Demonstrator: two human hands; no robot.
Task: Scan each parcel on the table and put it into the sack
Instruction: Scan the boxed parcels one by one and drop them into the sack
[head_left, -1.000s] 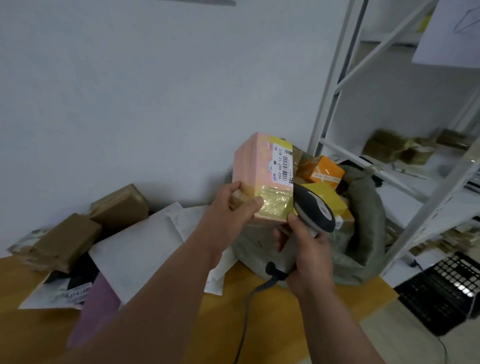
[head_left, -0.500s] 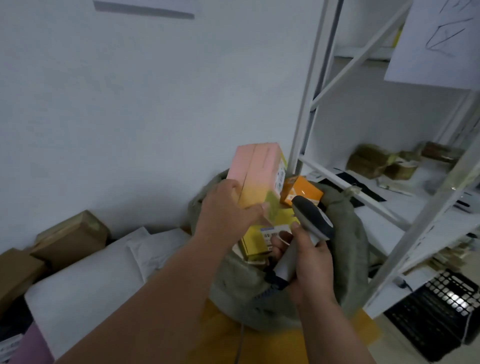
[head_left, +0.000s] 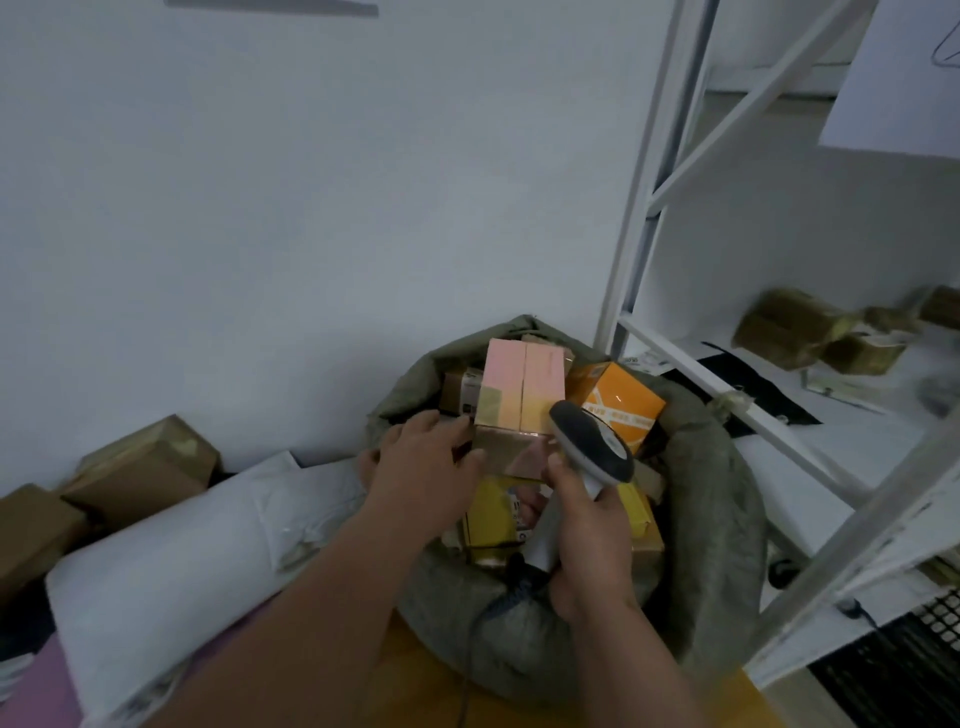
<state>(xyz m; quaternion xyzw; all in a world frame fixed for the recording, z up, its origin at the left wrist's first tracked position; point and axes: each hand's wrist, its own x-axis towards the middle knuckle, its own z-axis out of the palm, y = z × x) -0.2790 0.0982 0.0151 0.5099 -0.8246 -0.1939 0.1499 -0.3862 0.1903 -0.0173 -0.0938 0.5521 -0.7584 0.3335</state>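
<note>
Grey-green woven sack (head_left: 717, 519), mouth open, holds the pink rectangular carton (head_left: 519, 395) on top of its load, with an orange printed box (head_left: 618, 402) just to its right, a yellow box (head_left: 493, 525) below and a brown cardboard box (head_left: 460, 389) at its left. Left hand (head_left: 426, 467): fingers relaxed, fingertips touching the pink carton's taped near end. Right hand (head_left: 587, 540): curled round the handle of a grey-and-black handheld barcode scanner (head_left: 589, 452), head over the sack mouth

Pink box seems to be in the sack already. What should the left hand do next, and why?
Probably let go and draw back toward the table. The pink box already lies on the other parcels inside the sack, with the left hand only at its near end, and brown boxes wait at left. The right hand grips the scanner.
</note>
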